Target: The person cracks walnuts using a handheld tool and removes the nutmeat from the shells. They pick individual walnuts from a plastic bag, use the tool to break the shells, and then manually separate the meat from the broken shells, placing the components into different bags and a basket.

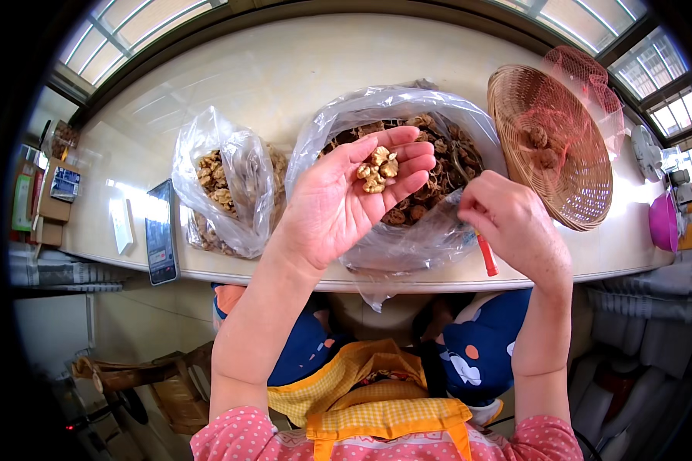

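My left hand (338, 192) is palm up over the large clear plastic bag, fingers loosely cupped. Several pale walnut kernel pieces (378, 169) rest in it, against the fingers. My right hand (519, 223) hovers at the bag's right side with its fingers curled together; what they pinch, if anything, is hidden. Just below its fingertips shows a red tool handle (487, 257), by the table's front edge; I cannot tell whether the hand touches it. Inside the large bag (392, 96) lie brown walnut shells and debris (430, 201), partly covered by my left hand.
Left of the large bag stands a smaller clear bag (246, 173) of walnut kernels. A phone (161, 230) and a white box (121, 225) lie further left. At right, a tilted wicker basket (592, 192) holds walnuts (542, 147) and red netting (580, 73). A pink bowl (663, 221) sits beyond.
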A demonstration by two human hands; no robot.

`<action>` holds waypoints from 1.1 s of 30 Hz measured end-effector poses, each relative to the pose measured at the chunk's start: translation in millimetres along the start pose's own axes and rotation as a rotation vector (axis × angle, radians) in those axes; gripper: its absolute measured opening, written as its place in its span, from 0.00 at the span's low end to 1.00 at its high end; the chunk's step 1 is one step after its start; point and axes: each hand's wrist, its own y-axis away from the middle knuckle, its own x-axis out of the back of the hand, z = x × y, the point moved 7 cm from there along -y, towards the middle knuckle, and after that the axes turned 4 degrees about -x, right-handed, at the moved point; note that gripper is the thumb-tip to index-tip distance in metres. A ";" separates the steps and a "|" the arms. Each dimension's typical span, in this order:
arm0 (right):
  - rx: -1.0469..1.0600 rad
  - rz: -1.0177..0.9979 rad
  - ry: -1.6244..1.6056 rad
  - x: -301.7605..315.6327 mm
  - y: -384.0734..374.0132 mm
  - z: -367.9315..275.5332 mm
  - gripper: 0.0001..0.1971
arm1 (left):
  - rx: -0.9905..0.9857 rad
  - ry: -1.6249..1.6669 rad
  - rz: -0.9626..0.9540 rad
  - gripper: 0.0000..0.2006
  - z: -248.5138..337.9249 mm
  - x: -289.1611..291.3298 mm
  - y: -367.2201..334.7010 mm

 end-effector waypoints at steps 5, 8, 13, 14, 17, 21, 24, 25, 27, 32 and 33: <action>0.059 0.364 -0.105 8.0 -6.5 -3.8 0.04 | -0.068 -0.170 0.033 0.18 4.9 -7.9 0.4; 0.062 0.419 -0.121 14.1 -4.6 -4.8 0.05 | -0.077 -0.574 0.037 0.13 -0.7 -11.4 2.7; 0.062 0.424 -0.147 9.5 -4.9 -16.3 0.07 | -0.519 -1.427 -0.073 0.06 7.7 -34.4 12.9; 0.066 0.417 -0.136 7.4 -5.8 -18.0 0.07 | -0.519 -1.440 -0.061 0.06 12.3 -34.9 17.1; 0.088 0.430 -0.132 5.9 -5.7 -20.4 0.07 | -0.565 -1.381 -0.036 0.05 35.0 -42.5 29.7; 0.089 0.431 -0.141 7.6 -3.5 -21.4 0.07 | -0.612 -1.370 0.319 0.06 106.3 -23.4 59.4; 0.124 0.454 -0.160 12.0 -1.1 -23.1 0.07 | -0.590 -1.632 0.584 0.07 156.3 23.4 79.8; 0.112 0.457 -0.167 14.7 0.4 -18.1 0.07 | -0.594 -1.642 0.570 0.07 159.0 34.4 82.6; 0.073 0.481 -0.141 23.5 4.9 -3.7 0.07 | -0.563 -2.109 0.602 0.09 157.0 42.3 74.6; 0.200 0.524 -0.140 17.1 -3.0 -11.9 0.05 | -0.237 -2.270 0.564 0.11 154.9 67.5 96.5; 0.204 0.535 -0.131 18.1 -2.7 -11.2 0.05 | -0.226 -2.287 0.561 0.10 153.5 66.6 100.8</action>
